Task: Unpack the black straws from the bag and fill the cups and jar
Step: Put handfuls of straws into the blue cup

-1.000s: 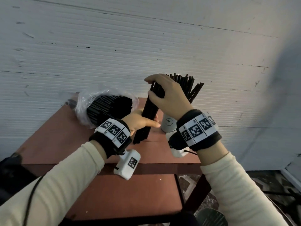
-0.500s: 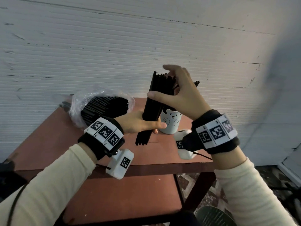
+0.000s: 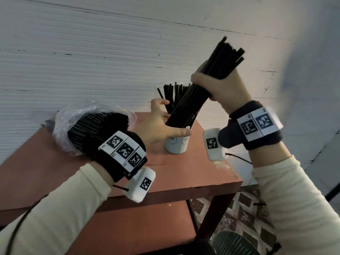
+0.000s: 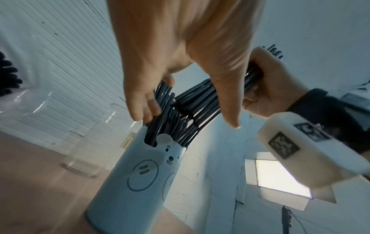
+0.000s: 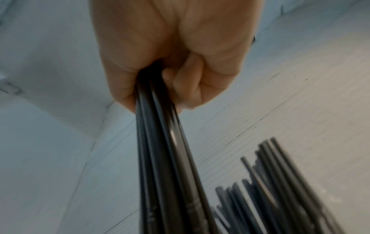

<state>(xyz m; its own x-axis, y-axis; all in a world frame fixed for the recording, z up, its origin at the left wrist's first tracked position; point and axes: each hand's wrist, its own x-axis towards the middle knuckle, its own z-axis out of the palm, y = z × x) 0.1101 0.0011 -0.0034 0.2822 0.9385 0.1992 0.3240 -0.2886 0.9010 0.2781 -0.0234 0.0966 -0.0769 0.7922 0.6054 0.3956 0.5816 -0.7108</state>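
Black straw bundle (image 3: 206, 85) in right hand (image 3: 228, 89) grip — left hand (image 3: 156, 124) spread, relaxed, by bear cup (image 3: 176, 144); bag (image 3: 77, 126) beside.

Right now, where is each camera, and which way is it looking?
Head: on the person's head, looking down at the table; both arms, left hand and right hand show.
Left wrist: under the left hand, looking along its fingers at the bear cup.
Right wrist: under the right hand, looking along the straws it grips.
All three show those straws.
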